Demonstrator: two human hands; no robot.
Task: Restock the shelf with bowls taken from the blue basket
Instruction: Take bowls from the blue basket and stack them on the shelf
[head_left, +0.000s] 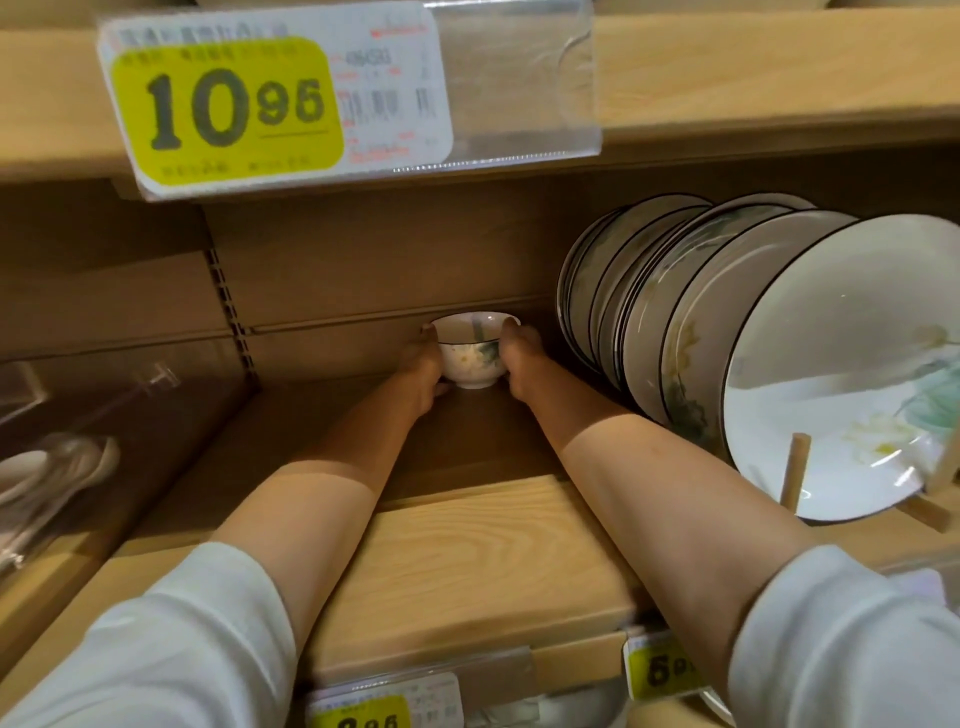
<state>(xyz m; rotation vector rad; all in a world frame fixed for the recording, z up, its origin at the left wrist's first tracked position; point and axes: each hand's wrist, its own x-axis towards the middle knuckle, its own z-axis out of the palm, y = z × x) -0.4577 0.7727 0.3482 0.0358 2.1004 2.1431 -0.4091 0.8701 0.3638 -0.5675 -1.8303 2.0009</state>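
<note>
Both hands are on one small bowl (472, 358). The left hand (422, 371) cups its left side and the right hand (522, 358) cups the right, fingers wrapped round the walls and fingertips up at the rim. The bowl's white with a dark rim line and a pale flower print, sitting upright way at the back of the shelf (467, 561), close to the back panel (363, 260). Its foot is right at the board, but honestly I can't tell if it's resting there or just off it.

The shelf is light wood grain, bright at the front lip and shadowed further in. White sleeves (171, 649) are pushed up on both forearms.

Just right of the right arm is a row of plates (779, 338) with the same dark rim and flower pattern, standing on edge and leaning against a wooden peg rack (795, 478). There's a slotted metal strip (226, 306) running up the back on the left. The shelf above carries a big yellow price tag (234, 104) reading 10.96. Smaller yellow tags (657, 670) line the front edge below.
</note>
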